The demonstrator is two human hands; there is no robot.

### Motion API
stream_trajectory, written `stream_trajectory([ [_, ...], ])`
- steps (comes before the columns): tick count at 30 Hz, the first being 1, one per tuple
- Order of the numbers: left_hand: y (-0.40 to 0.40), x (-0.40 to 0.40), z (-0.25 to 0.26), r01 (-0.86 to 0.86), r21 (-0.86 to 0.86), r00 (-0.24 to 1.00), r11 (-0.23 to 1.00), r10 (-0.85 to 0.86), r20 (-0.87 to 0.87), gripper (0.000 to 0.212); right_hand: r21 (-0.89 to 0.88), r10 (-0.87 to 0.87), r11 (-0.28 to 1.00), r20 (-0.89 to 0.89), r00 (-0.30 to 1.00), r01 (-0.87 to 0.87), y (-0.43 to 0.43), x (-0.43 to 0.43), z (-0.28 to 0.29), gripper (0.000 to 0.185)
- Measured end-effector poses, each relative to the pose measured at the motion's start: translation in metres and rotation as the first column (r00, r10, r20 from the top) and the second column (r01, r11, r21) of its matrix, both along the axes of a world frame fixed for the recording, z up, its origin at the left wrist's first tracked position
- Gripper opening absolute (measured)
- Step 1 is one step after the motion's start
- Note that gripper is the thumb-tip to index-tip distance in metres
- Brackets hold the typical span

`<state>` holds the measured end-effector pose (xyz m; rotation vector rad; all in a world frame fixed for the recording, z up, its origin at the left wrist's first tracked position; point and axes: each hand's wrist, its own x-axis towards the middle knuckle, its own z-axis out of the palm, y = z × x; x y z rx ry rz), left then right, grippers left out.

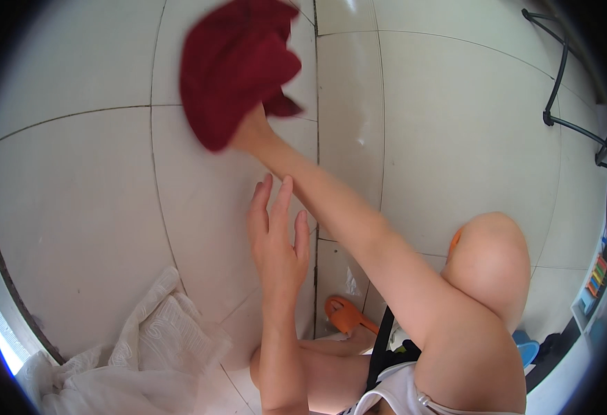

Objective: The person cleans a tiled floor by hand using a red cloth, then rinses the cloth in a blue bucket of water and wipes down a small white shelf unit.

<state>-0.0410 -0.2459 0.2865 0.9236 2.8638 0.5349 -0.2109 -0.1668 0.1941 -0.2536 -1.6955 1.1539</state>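
Note:
Dark red cloth, slightly blurred, is over the floor at the top of the view. My right arm reaches across to it, and the cloth covers most of my right hand; only the wrist and the base of the hand show. The fingers are hidden, but the cloth is bunched around them and appears held. My left hand is raised with its fingers apart and nothing in it. Its fingertips are close to my right forearm; whether they touch it I cannot tell.
Pale floor tiles lie beneath. A sheer white curtain bunches at lower left, near a door track. An orange slipper is on my foot. At right are a dark metal frame, a blue plastic container and my bent knee.

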Motion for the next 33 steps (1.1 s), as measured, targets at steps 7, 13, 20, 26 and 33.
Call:
stream_trajectory([
  [7,0.002,0.001,-0.006,0.073,-0.047,0.997,0.996,-0.073,-0.008,0.02,-0.082,0.074,0.996,0.516,0.853,-0.037,0.156,-0.118,-0.07,0.042],
  [13,-0.005,0.009,-0.005,0.049,-0.008,0.999,0.999,-0.048,0.021,0.018,-0.142,0.094,0.99,0.617,0.781,-0.007,0.073,-0.034,-0.133,0.04],
  [20,-0.009,0.018,0.008,0.108,-0.076,0.993,0.991,-0.104,0.058,0.024,-0.28,0.218,0.958,0.586,0.78,-0.058,-0.011,0.068,-0.135,0.039],
  [26,-0.037,0.026,0.005,0.177,-0.306,0.971,0.935,-0.114,0.212,0.037,-0.393,0.358,0.909,0.559,0.748,-0.141,-0.058,0.15,-0.131,0.038],
  [33,-0.055,0.044,0.016,0.198,-0.237,0.964,0.951,-0.144,0.225,0.039,-0.395,0.392,0.902,0.586,0.709,-0.172,-0.048,0.224,-0.135,0.036],
])
